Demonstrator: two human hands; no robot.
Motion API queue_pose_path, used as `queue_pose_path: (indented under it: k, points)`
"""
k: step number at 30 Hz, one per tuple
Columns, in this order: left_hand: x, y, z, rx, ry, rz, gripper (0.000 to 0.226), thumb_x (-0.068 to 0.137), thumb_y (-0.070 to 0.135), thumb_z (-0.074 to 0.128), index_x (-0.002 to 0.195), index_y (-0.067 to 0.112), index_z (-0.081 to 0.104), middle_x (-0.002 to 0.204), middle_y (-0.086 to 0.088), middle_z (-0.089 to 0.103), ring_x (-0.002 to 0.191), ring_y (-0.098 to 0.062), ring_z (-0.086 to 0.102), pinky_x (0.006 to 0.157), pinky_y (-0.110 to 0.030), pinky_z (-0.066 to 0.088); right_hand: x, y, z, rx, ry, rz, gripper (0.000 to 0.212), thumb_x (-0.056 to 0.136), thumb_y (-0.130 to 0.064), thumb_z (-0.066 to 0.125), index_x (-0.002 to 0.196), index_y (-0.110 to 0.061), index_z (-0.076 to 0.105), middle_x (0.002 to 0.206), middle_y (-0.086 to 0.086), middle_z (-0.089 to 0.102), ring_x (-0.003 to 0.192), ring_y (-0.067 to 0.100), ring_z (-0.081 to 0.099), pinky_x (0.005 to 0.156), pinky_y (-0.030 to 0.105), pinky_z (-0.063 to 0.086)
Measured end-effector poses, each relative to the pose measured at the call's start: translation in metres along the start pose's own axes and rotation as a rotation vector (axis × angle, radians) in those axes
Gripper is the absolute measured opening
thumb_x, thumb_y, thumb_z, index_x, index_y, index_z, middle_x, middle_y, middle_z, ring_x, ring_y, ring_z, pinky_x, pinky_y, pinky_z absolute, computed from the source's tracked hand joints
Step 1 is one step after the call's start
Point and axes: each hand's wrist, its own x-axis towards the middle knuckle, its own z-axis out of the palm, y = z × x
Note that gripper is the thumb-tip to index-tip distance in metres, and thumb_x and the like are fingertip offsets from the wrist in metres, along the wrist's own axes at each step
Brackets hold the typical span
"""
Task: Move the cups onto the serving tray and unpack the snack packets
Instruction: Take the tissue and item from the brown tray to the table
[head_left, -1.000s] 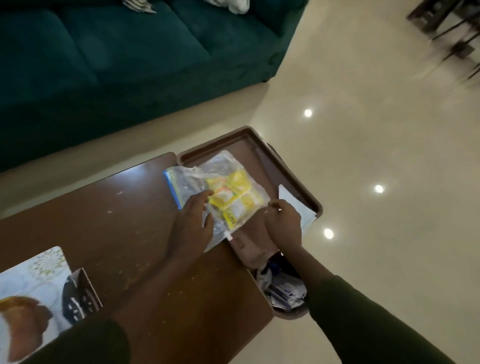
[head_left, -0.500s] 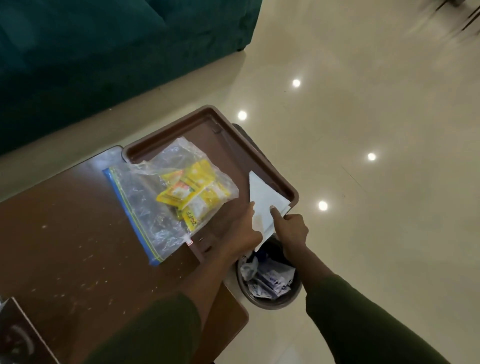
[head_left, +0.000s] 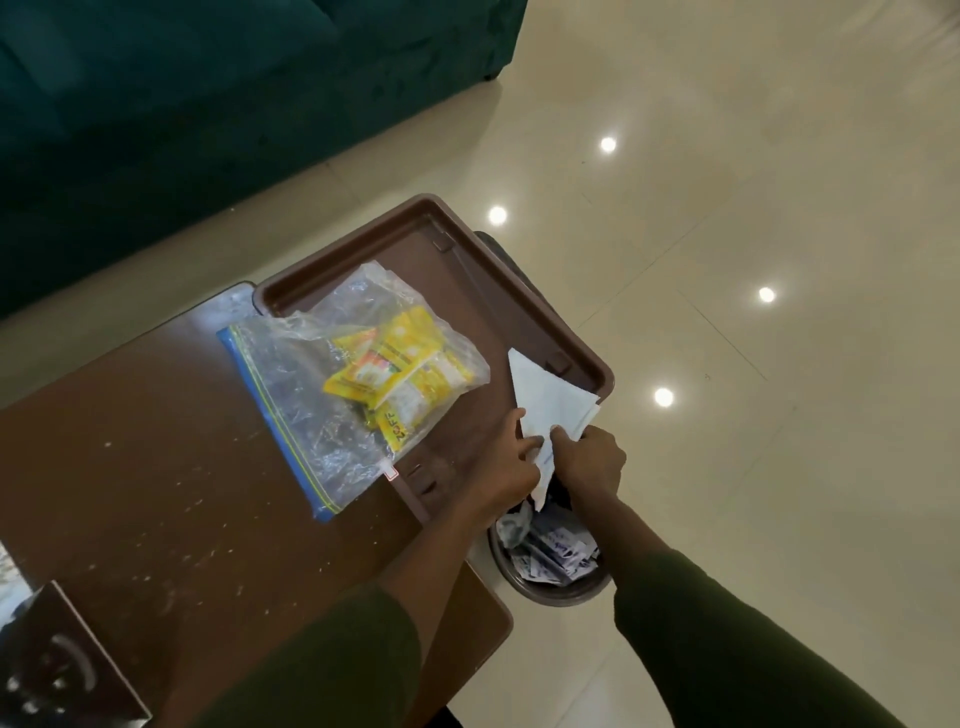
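A brown serving tray (head_left: 457, 249) sits at the far right end of the brown table (head_left: 156, 467), overhanging its edge. A clear zip bag (head_left: 291, 395) with a blue seal lies half on the tray, half on the table, and holds yellow snack packets (head_left: 400, 374). A white paper (head_left: 550, 405) lies at the tray's near right corner. My left hand (head_left: 506, 467) and my right hand (head_left: 589, 460) both pinch the paper's lower end, above the bin. No cups are in view.
A round waste bin (head_left: 550, 587) full of crumpled paper stands on the floor beside the table, under my hands. A dark green sofa (head_left: 208, 104) runs along the far left. A dark card (head_left: 57, 665) lies at the table's near left corner. Glossy tiled floor (head_left: 753, 260) fills the right.
My left hand has let go of the zip bag and moved right to the white paper. Both hands now grip the paper, which is lifted partly over the bin. The view shifted right.
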Motion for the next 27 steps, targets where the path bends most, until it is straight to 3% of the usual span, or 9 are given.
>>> queue_pose_path:
  k: [4, 7, 10, 14, 16, 20, 22, 24, 27]
  points:
    - [-0.016, 0.002, -0.009, -0.114, 0.13, 0.042, 0.06, 0.083, 0.012, 0.064, 0.136, 0.03, 0.042, 0.122, 0.001, 0.066, 0.109, -0.014, 0.064, 0.081, -0.034, 0.06, -0.022, -0.005, -0.005, 0.178, 0.03, -0.109, 0.02, 0.08, -0.028, 0.057, 0.085, -0.01, 0.062, 0.079, 0.005, 0.067, 0.081, 0.027, 0.066, 0.058, 0.026, 0.048]
    - [-0.034, 0.008, -0.024, -0.138, 0.256, 0.068, 0.052, 0.075, 0.033, 0.06, 0.126, 0.04, 0.048, 0.119, 0.017, 0.059, 0.11, -0.004, 0.058, 0.08, -0.03, 0.054, -0.046, -0.025, -0.005, 0.29, 0.039, -0.151, 0.023, 0.078, -0.028, 0.057, 0.099, -0.019, 0.059, 0.088, -0.002, 0.065, 0.086, 0.022, 0.064, 0.061, 0.024, 0.046]
    - [-0.05, 0.017, -0.042, -0.258, 0.299, 0.074, 0.041, 0.093, 0.032, 0.054, 0.133, 0.035, 0.045, 0.128, 0.01, 0.058, 0.115, -0.012, 0.059, 0.093, -0.041, 0.054, -0.07, -0.05, 0.002, 0.369, 0.029, -0.22, 0.045, 0.075, -0.026, 0.06, 0.12, -0.023, 0.054, 0.097, -0.008, 0.064, 0.09, 0.018, 0.063, 0.068, 0.025, 0.049]
    - [-0.079, 0.029, -0.069, -0.43, 0.29, 0.019, 0.05, 0.101, 0.045, 0.036, 0.149, 0.034, 0.025, 0.14, -0.001, 0.049, 0.119, -0.022, 0.056, 0.1, -0.043, 0.049, -0.105, -0.075, 0.024, 0.375, 0.005, -0.357, 0.051, 0.069, -0.028, 0.059, 0.119, -0.022, 0.058, 0.108, -0.005, 0.069, 0.1, 0.018, 0.066, 0.084, 0.037, 0.055]
    - [-0.096, 0.031, -0.086, -0.511, 0.305, -0.002, 0.058, 0.098, 0.056, 0.03, 0.15, 0.03, 0.028, 0.148, -0.003, 0.046, 0.13, -0.026, 0.05, 0.109, -0.046, 0.042, -0.128, -0.085, 0.041, 0.294, -0.025, -0.442, 0.053, 0.071, -0.033, 0.06, 0.122, -0.022, 0.055, 0.115, -0.002, 0.066, 0.108, 0.021, 0.063, 0.093, 0.042, 0.053]
    - [-0.135, 0.022, -0.116, -0.696, 0.253, -0.021, 0.065, 0.09, 0.072, 0.026, 0.125, 0.029, 0.061, 0.117, 0.003, 0.068, 0.108, -0.014, 0.063, 0.087, -0.029, 0.053, -0.168, -0.097, 0.077, 0.152, -0.092, -0.524, 0.056, 0.087, -0.046, 0.057, 0.133, -0.018, 0.041, 0.121, 0.0, 0.06, 0.112, 0.02, 0.059, 0.083, 0.03, 0.046]
    - [-0.152, 0.011, -0.135, -0.677, 0.253, 0.009, 0.061, 0.089, 0.073, 0.022, 0.12, 0.038, 0.061, 0.116, 0.008, 0.067, 0.103, -0.006, 0.065, 0.081, -0.025, 0.055, -0.189, -0.104, 0.093, 0.151, -0.155, -0.514, 0.054, 0.092, -0.04, 0.055, 0.135, -0.014, 0.037, 0.109, -0.009, 0.056, 0.105, 0.016, 0.057, 0.072, 0.022, 0.039]
    - [-0.169, 0.002, -0.159, -0.618, 0.359, 0.062, 0.059, 0.093, 0.068, 0.022, 0.134, 0.037, 0.051, 0.133, 0.004, 0.06, 0.117, -0.013, 0.062, 0.095, -0.033, 0.053, -0.211, -0.107, 0.109, 0.201, -0.172, -0.563, 0.047, 0.092, -0.028, 0.058, 0.131, -0.009, 0.041, 0.096, -0.014, 0.056, 0.106, 0.022, 0.058, 0.074, 0.021, 0.037]
    - [-0.193, -0.015, -0.214, -0.587, 0.588, 0.12, 0.05, 0.099, 0.049, 0.039, 0.141, 0.022, 0.042, 0.138, -0.009, 0.056, 0.121, -0.026, 0.058, 0.101, -0.047, 0.049, -0.25, -0.104, 0.134, 0.159, -0.237, -0.652, 0.044, 0.091, -0.023, 0.062, 0.13, -0.013, 0.046, 0.11, -0.002, 0.063, 0.113, 0.025, 0.058, 0.085, 0.024, 0.042]
